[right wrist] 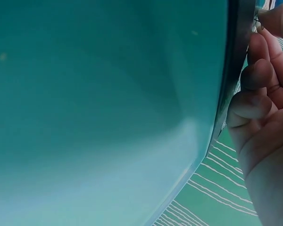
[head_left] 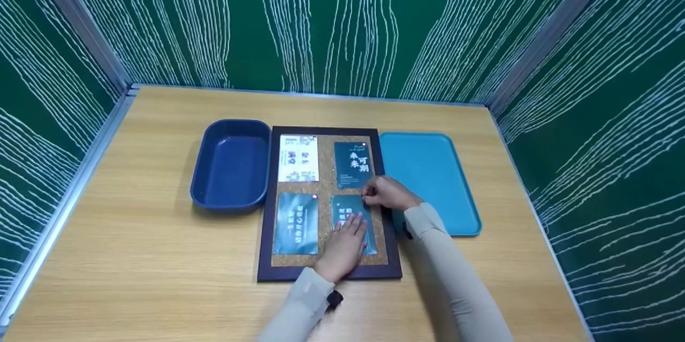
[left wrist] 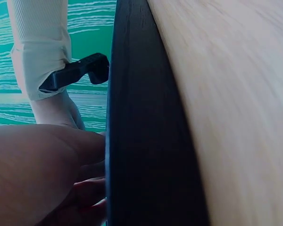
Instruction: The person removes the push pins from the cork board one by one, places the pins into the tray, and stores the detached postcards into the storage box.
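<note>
- The teal card (head_left: 349,204) lies under your left hand (head_left: 342,248), its upper right corner at your right fingertips.
- Your left hand rests on it, fingers extended; your right hand (head_left: 389,192) pinches a small item (right wrist: 257,20) too tiny to identify.
- Beneath your hands is the framed corkboard (head_left: 326,188); another teal card (head_left: 351,166) sits just beyond your right fingers.
- Right of your left hand, partly under your right forearm, is the turquoise tray (head_left: 428,171); left of both, the blue tub (head_left: 230,165).

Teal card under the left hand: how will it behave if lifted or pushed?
The teal card looks thin, so it is probably light and bendable. Lying flat on the corkboard, it seems unlikely to roll. With the left hand resting on it, it would likely resist sliding.
</note>
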Demonstrator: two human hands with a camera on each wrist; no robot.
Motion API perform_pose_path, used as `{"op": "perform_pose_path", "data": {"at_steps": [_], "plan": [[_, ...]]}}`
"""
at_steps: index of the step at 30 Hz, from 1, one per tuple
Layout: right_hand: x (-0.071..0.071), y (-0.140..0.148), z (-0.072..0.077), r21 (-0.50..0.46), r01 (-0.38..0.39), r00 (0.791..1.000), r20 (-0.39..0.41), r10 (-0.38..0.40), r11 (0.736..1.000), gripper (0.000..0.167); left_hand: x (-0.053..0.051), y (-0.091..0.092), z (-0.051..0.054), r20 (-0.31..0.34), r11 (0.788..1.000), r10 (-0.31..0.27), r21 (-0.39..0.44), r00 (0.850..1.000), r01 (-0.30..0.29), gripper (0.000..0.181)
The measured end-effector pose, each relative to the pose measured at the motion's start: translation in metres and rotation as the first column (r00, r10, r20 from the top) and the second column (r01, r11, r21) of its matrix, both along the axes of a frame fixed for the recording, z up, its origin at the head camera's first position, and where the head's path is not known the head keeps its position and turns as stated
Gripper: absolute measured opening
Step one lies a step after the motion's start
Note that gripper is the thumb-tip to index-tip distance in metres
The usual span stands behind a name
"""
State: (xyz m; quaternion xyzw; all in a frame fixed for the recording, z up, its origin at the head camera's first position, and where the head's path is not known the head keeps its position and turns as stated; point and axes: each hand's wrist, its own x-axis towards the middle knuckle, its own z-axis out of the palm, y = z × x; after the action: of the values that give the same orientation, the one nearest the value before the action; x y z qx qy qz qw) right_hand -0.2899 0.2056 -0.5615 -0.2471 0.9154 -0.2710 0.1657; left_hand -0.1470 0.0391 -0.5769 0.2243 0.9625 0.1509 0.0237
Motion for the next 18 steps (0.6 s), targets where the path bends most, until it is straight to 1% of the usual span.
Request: {"op": "perform_pose_path", "data": {"at_steps": [4, 11, 18], "plan": [[0.0002, 0.0001, 0.0012, -0.007, -0.001, 1.0, 0.005, 0.001, 1.0, 0.007, 0.0001, 0.0001, 0.0002, -0.001, 1.0, 0.0, -0.001, 1.0, 0.0, 0.048], [-0.0007, 0.0007, 0.0011, -0.027, -0.014, 1.0, -0.021, 0.013, 1.0, 0.009, -0.0012, 0.0012, -0.0016, -0.005, 1.0, 0.01, 0.004, 1.0, -0.01, 0.047], [-0.0009, 0.0007, 0.001, -0.037, 0.017, 1.0, 0.019, -0.016, 0.999, 0.009, -0.0016, 0.0011, -0.0037, 0.001, 1.0, 0.012, 0.009, 1.0, -0.012, 0.047]]}}
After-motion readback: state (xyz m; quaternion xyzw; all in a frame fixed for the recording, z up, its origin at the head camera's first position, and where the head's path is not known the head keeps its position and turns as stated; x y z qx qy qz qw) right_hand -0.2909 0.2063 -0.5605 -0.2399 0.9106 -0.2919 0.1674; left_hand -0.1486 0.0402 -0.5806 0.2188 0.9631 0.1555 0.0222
